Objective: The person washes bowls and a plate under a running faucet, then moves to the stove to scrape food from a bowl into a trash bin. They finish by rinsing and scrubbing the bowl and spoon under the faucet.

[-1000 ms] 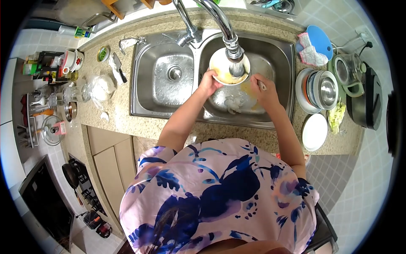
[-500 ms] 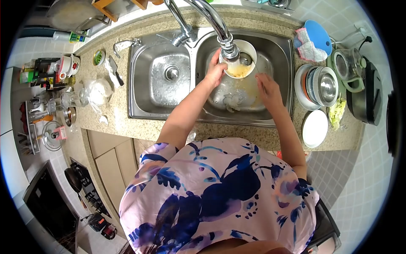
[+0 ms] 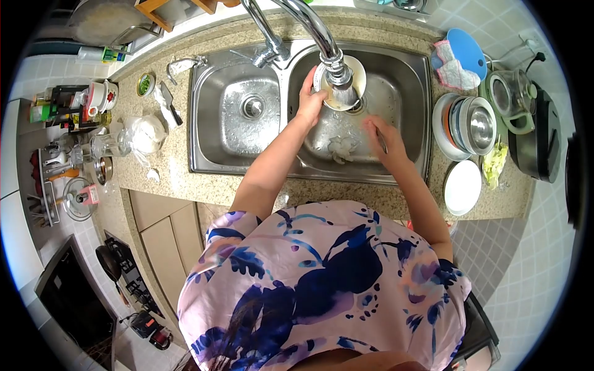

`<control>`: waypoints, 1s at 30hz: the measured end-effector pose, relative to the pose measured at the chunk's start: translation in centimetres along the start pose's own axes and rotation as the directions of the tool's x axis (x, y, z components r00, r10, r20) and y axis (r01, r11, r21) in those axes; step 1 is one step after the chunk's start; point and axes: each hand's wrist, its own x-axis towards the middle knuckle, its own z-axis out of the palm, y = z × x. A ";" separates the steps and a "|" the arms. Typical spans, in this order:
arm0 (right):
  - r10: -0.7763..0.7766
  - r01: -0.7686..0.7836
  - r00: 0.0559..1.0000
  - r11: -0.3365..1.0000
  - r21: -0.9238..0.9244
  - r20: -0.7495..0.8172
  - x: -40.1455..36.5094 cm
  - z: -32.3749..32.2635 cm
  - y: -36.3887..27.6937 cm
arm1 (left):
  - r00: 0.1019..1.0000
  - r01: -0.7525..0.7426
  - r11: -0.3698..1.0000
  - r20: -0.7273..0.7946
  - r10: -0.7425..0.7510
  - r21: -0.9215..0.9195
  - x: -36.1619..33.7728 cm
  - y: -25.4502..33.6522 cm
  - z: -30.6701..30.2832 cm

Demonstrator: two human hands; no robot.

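Note:
My left hand [image 3: 310, 99] grips the left rim of a white bowl [image 3: 359, 69] in the right sink basin [image 3: 396, 148]. Water runs from the chrome faucet [image 3: 318, 31] into the tilted bowl. To the right of and below the bowl, my right hand [image 3: 385, 139] is closed round a thin metal utensil, of which only a short part of the handle shows. Whitish, translucent scraps [image 3: 341, 148] lie on the basin floor between my hands.
Right of the sink are stacked bowls [image 3: 477, 125], a white plate [image 3: 463, 188], a blue board [image 3: 467, 55] with a cloth, and green leaves [image 3: 494, 166]. A knife [image 3: 168, 105], a plastic bag [image 3: 146, 134] and a small bowl of greens [image 3: 145, 84] lie to the left.
The bowl has shifted slightly left and tilted, and the yellowish contents have mostly gone from it. My right hand has moved down and a little left with the utensil, out of the bowl.

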 end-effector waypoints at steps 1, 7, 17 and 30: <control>-0.001 0.001 1.000 1.000 0.000 0.001 -0.1 -0.5 0.4 | 1.000 -0.007 1.000 0.002 0.007 0.007 -0.1 0.0 -0.2; 0.107 -0.090 0.984 0.989 -0.121 0.140 -0.3 -0.8 0.7 | 0.999 0.029 0.999 -0.025 -0.028 0.029 -0.5 -0.6 -0.3; 0.452 -0.439 0.891 0.828 0.348 0.048 -0.7 1.1 1.2 | 0.996 0.079 0.996 -0.035 -0.081 -0.044 -1.0 -0.3 0.0; 0.104 -0.077 0.967 0.990 -0.121 0.233 -0.2 -0.7 0.1 | 0.851 0.523 0.799 0.239 -0.468 -0.297 -0.3 -2.5 -5.2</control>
